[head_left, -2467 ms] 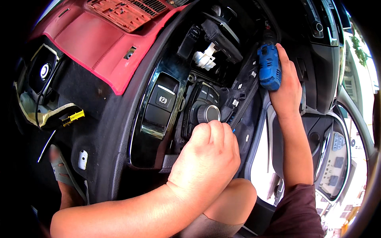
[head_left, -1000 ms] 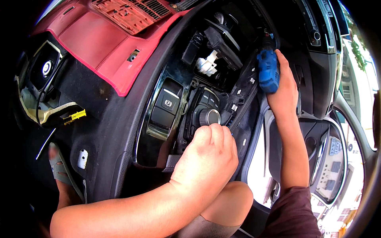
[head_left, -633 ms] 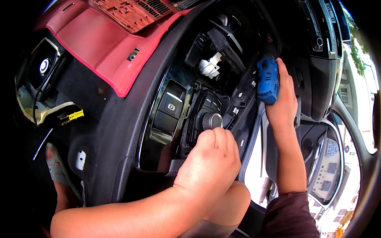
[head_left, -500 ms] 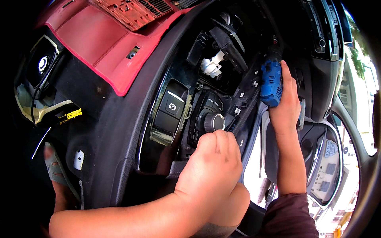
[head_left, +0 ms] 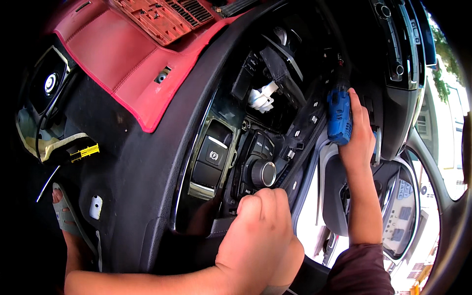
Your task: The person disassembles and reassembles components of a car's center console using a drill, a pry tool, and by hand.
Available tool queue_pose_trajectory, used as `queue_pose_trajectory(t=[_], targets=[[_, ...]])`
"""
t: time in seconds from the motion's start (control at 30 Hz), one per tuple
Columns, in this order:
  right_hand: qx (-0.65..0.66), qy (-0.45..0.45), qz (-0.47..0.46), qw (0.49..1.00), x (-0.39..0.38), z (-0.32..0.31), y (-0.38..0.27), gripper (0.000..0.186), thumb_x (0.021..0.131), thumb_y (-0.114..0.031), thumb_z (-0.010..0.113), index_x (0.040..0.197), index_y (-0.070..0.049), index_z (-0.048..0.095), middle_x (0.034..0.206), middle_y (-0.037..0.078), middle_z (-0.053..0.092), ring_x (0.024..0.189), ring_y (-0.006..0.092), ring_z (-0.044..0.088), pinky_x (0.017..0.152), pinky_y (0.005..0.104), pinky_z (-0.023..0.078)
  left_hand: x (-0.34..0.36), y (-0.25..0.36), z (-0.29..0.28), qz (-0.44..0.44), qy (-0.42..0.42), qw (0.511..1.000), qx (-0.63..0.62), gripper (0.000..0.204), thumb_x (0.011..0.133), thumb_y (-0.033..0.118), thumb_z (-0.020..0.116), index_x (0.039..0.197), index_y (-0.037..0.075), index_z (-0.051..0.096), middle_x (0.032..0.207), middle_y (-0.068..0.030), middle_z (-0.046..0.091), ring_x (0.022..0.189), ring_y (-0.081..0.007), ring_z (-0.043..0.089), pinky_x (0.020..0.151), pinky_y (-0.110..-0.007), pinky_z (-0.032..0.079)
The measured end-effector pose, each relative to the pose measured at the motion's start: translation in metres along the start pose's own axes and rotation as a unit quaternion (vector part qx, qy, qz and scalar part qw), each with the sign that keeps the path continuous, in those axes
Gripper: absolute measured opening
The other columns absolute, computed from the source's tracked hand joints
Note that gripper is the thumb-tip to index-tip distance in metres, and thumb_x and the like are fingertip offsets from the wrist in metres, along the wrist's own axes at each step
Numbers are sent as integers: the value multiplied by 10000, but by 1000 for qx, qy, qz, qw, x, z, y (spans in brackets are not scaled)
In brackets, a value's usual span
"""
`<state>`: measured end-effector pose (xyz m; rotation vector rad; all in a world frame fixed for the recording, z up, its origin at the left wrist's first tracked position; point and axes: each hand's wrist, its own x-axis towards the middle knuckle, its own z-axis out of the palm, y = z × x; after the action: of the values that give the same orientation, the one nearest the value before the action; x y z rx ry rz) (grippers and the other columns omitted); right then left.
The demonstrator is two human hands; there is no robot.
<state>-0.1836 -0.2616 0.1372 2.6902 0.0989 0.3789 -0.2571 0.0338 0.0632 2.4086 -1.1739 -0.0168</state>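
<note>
My right hand [head_left: 361, 137] is wrapped round a blue cordless drill [head_left: 339, 118]. The drill's dark front end points away from me, along the right side of the car's centre console. Its tip is hard to make out against the dark trim. Close to the near end of the console, my left hand [head_left: 260, 228] is closed in a fist. Whether anything is inside it is hidden. Just beyond that fist stands a round control knob [head_left: 264, 173], with the parking brake switch panel [head_left: 212, 157] to its left. A white object [head_left: 263, 97] sits in the opened console farther ahead.
A red leather seat [head_left: 110, 59] lies at the upper left, with an orange-red tool case [head_left: 152, 19] holding small parts on it. A yellow connector-like piece [head_left: 85, 153] hangs at the left, above a sandalled foot [head_left: 69, 211]. An open car door [head_left: 393, 206] is at the right.
The whole view has shifted slightly, so the console sits lower. My left fist has drawn back a little from the knob. My right hand keeps its grip on the drill.
</note>
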Motion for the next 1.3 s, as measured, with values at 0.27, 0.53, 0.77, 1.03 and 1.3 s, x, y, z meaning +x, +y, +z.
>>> queue_pose_trajectory(t=[0.27,0.53,0.77,1.03,1.3], targets=[[-22,-4,-21,1000,4,-3,2,825,924,-66,744,1686,-228,477,1177,156,696,965,442,732,796,496,594,-1,9,3,-41,-15,999,-11,204,1000,258,592,1014,143,760,1006,-29,576,995,-215,550,861,-372,404],[-49,-12,-33,998,6,-7,0,856,891,-52,792,1683,-183,495,1180,133,694,934,371,748,776,445,610,-2,9,4,-41,-14,999,-26,212,997,253,595,1033,135,767,1010,-28,579,991,-215,551,866,-374,405],[-35,-35,3,999,8,-8,-3,846,918,-51,754,1693,-224,462,1204,153,706,1016,436,741,845,503,600,-3,4,7,16,-17,1000,3,216,889,287,625,822,115,739,902,-69,516,882,-264,495,793,-411,360],[75,25,82,994,15,-2,-30,739,955,-15,702,1645,-164,484,1366,250,728,1279,431,722,1086,436,538,-4,4,5,1,-4,1000,-10,187,873,271,659,904,102,734,940,-51,526,923,-233,514,809,-377,378],[66,18,95,993,5,2,-34,784,935,-75,747,1658,-205,472,1361,200,701,1240,465,702,1025,509,568,-2,0,9,7,15,1000,-7,232,840,227,695,1005,66,719,950,-42,558,916,-223,557,796,-332,436]])
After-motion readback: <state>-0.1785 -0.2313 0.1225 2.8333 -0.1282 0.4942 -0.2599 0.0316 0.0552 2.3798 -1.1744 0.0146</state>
